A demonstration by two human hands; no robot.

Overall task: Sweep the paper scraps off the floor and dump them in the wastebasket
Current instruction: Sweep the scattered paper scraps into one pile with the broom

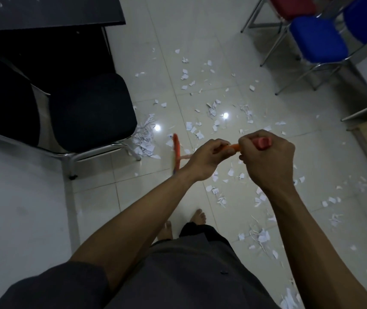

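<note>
- Orange broom handle (233,147) gripped by both hands: left hand (202,160) fingers curled round the shaft, right hand (267,158) fisted on the top end
- Broom head (176,152) on the white tile floor (200,41), beside the black chair (91,112)
- Paper scraps (213,110) scattered ahead and right; a pile (144,139) at the chair leg

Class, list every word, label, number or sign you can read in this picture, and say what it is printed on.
None is readable.
A few paper scraps by the black chair carry dark marks, too small and blurred to read.
The orange broom, in both hands, shows no lettering.
</note>
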